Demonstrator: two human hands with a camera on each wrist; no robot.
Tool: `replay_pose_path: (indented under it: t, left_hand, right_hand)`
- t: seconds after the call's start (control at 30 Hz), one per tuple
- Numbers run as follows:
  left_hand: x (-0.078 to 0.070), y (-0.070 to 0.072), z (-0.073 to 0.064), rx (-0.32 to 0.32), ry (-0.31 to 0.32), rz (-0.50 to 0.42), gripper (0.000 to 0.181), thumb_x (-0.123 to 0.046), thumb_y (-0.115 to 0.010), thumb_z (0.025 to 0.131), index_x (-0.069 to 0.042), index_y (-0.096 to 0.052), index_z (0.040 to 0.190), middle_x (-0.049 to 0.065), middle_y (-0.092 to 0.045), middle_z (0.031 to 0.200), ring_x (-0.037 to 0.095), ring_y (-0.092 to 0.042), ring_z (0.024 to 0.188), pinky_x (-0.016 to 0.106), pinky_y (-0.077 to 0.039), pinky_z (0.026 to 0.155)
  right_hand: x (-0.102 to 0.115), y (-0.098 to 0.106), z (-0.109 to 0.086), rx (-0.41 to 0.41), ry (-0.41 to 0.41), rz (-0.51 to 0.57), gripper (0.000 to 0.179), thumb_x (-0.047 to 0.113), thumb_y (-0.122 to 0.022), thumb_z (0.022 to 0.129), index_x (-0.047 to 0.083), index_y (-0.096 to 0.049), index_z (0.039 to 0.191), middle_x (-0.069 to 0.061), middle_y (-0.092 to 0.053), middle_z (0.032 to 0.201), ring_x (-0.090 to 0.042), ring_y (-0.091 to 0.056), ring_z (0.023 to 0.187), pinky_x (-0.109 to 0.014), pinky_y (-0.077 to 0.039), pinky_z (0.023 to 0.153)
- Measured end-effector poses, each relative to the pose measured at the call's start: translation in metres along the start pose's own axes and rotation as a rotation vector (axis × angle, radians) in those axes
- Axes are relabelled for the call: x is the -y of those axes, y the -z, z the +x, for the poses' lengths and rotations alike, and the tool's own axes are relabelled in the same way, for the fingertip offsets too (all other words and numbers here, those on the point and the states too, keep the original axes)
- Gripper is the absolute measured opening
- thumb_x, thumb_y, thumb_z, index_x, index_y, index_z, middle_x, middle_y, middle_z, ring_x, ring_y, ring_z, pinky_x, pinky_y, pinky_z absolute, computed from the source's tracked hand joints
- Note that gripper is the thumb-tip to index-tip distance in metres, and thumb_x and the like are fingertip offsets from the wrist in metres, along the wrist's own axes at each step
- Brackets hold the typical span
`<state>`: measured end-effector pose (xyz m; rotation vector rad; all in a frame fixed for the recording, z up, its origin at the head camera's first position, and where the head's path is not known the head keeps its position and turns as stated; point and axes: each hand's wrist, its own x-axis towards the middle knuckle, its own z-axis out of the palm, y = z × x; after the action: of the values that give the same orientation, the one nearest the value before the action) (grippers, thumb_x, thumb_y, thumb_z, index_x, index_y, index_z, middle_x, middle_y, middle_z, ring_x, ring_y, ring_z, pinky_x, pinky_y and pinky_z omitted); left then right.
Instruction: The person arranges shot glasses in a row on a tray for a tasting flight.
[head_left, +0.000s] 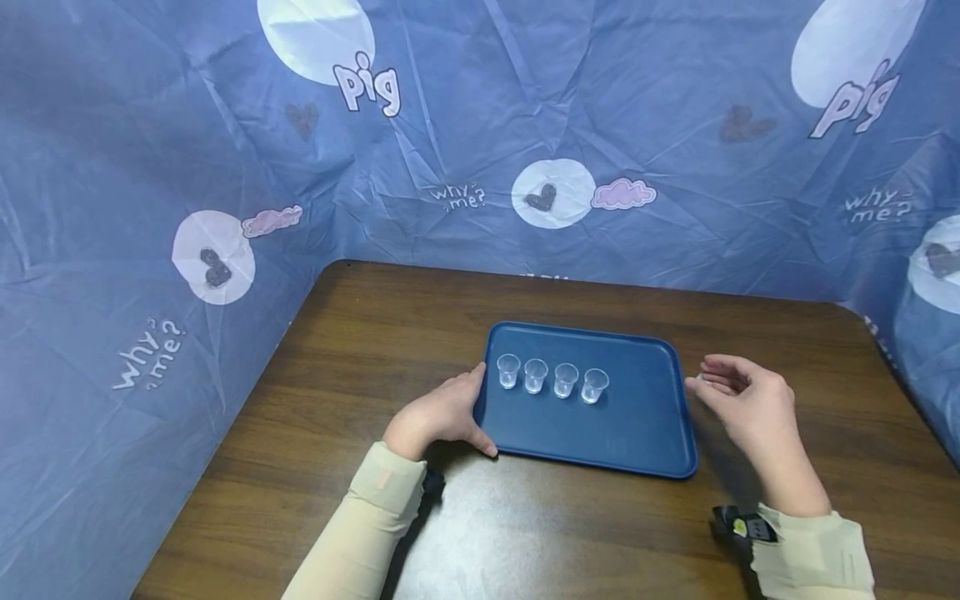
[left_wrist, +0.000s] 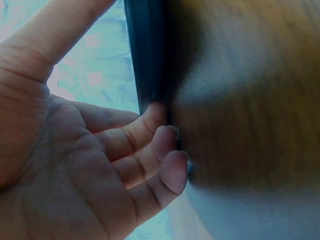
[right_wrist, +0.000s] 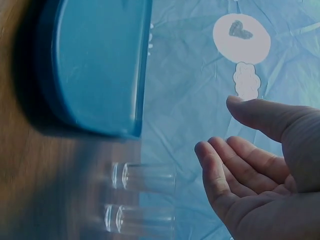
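Note:
On the blue tray (head_left: 637, 417), several small clear shot glasses (head_left: 566, 380) stand upright in a row. My left hand (head_left: 442, 412) holds the tray's left end, thumb at the near corner and fingers along the side. In the left wrist view its fingertips (left_wrist: 172, 172) bend against the tray's dark edge. Just past the tray's right side is my right hand (head_left: 757, 404), thumb and fingers apart. Two more clear shot glasses (right_wrist: 150, 177) stand on the table beside the tray in the right wrist view, near the right fingertips; the right hand mostly hides them in the head view.
The brown wooden table (head_left: 360, 350) extends around the tray. Blue printed cloth (head_left: 450, 150) hangs behind the table and along its sides. A black wrist strap (head_left: 742, 525) lies at the right sleeve.

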<state>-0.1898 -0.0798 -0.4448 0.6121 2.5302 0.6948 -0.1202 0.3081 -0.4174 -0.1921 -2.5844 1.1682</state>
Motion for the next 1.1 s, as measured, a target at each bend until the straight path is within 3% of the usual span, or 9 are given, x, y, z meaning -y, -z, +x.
replay_pose_path:
  t: [0.57, 0.83, 1.1]
  left_hand:
    - [0.0, 0.0, 0.001, 0.004, 0.018, 0.011, 0.135, -0.037, -0.099, 0.065, 0.006, -0.013, 0.16, 0.025, -0.027, 0.161, 0.035, -0.029, 0.146, 0.042, -0.027, 0.117]
    - [0.0, 0.0, 0.001, 0.003, 0.015, 0.012, 0.134, -0.037, -0.099, 0.065, 0.006, -0.013, 0.16, 0.025, -0.027, 0.161, 0.035, -0.028, 0.147, 0.042, -0.026, 0.117]
    - [0.0, -0.001, 0.001, 0.0, 0.009, 0.007, 0.134, -0.036, -0.099, 0.066, 0.007, -0.014, 0.159, 0.025, -0.027, 0.161, 0.035, -0.029, 0.146, 0.042, -0.026, 0.117]
  right_hand:
    - [-0.015, 0.016, -0.001, -0.112, -0.004, -0.072, 0.045, 0.012, -0.085, 0.084, -0.008, -0.069, 0.12, -0.024, -0.072, 0.105, 0.016, -0.056, 0.078, -0.005, -0.047, 0.065]
    - [-0.024, 0.025, -0.002, -0.095, -0.043, -0.11, 0.05, 0.019, -0.085, 0.086, -0.007, -0.067, 0.125, -0.024, -0.071, 0.109, 0.014, -0.057, 0.08, -0.005, -0.045, 0.066]
    - [-0.032, 0.029, -0.001, -0.098, -0.048, -0.148, 0.05, 0.02, -0.085, 0.086, -0.007, -0.067, 0.124, -0.024, -0.072, 0.109, 0.02, -0.051, 0.077, -0.005, -0.042, 0.065]
